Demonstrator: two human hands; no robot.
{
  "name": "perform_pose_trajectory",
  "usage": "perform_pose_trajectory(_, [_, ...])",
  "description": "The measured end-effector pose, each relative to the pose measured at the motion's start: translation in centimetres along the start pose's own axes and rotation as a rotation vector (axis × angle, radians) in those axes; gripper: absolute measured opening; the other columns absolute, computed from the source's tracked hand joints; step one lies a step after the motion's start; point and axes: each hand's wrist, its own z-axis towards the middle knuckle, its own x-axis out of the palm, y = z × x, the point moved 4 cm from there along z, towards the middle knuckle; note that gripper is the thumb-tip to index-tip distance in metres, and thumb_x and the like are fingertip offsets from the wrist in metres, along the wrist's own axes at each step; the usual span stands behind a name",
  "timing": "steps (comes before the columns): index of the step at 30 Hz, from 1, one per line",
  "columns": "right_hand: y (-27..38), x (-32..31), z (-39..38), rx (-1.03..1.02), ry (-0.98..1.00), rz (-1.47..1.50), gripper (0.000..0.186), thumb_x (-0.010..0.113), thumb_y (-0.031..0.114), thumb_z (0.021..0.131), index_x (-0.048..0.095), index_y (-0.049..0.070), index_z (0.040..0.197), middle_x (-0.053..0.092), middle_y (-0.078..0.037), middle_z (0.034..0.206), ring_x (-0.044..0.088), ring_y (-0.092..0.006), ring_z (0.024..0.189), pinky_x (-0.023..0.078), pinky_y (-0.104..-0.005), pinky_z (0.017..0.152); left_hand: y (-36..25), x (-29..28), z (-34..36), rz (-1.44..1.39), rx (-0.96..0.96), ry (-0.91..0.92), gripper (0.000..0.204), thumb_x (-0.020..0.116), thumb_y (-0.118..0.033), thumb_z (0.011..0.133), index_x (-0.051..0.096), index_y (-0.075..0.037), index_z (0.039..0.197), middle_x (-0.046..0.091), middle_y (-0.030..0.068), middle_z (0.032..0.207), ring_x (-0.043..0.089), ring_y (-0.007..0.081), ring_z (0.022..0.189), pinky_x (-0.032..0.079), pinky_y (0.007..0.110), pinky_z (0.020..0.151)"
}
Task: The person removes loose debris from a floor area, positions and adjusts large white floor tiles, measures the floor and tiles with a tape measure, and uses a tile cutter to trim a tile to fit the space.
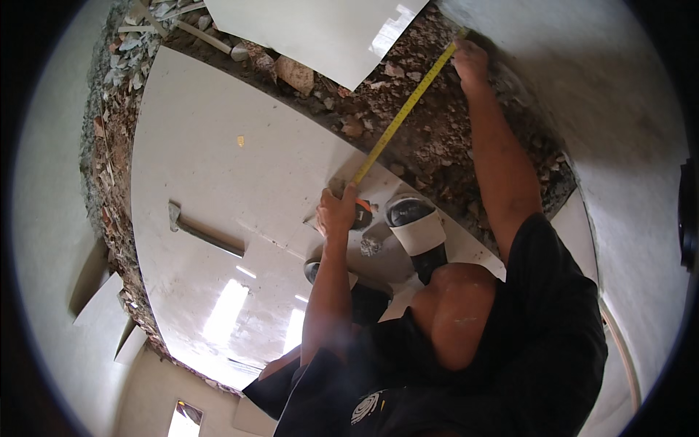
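A yellow tape measure blade (408, 106) stretches slantwise from the tiled floor across the bare rubble strip to the wall at the upper right. My left hand (336, 213) is closed at the near end of the blade, by the black and orange tape case (362, 214), at the tile edge. Up by the wall, my right hand (471, 64) pinches the far end of the blade. Its fingertips are partly hidden. Beneath the blade lies broken soil and stone (437, 124).
A hammer (207, 233) lies on the glossy pale tiles (211, 146) to the left. A large tile (313, 33) sits beyond the rubble strip. My sandalled foot (415, 222) stands near the tile edge. A small grey lump (370, 246) lies beside it. A pale wall (619, 109) rises at right.
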Motion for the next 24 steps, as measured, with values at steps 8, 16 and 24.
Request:
perform_pose_trajectory(8, [-0.11, 0.19, 0.02, -0.09, -0.026, -0.026, 0.041, 0.055, 0.036, 0.089, 0.066, -0.002, 0.099, 0.065, -0.016, 0.08, 0.059, -0.0251, 0.069, 0.044, -0.0402, 0.067, -0.17, -0.19, -0.19, -0.011, 0.001, -0.009, 0.065, 0.06, -0.054, 0.071, 0.061, 0.005, 0.098, 0.062, 0.0264, 0.099, 0.059, 0.0393, 0.097, 0.044, 0.044, 0.084])
perform_pose_trajectory(16, [0.56, 0.08, -0.5, -0.059, -0.009, -0.086, 0.039, 0.053, 0.034, 0.089, 0.066, -0.002, 0.097, 0.064, -0.017, 0.078, 0.059, -0.0259, 0.069, 0.044, -0.0409, 0.067, -0.2, -0.22, -0.14, -0.015, 0.002, -0.012, 0.066, 0.06, -0.054, 0.071, 0.061, 0.007, 0.097, 0.062, 0.0265, 0.097, 0.06, 0.0391, 0.095, 0.044, 0.044, 0.083])
perform_pose_trajectory(24, [0.04, 0.14, -0.23, -0.041, 0.022, -0.039, 0.033, 0.057, 0.026, 0.089, 0.063, -0.003, 0.104, 0.062, -0.01, 0.089, 0.058, -0.0202, 0.075, 0.05, -0.034, 0.069, -0.49, -0.35, -0.3, -0.013, 0.032, -0.02, 0.066, 0.058, -0.055, 0.072, 0.06, 0.004, 0.101, 0.062, 0.0257, 0.1, 0.059, 0.0397, 0.098, 0.043, 0.045, 0.084])
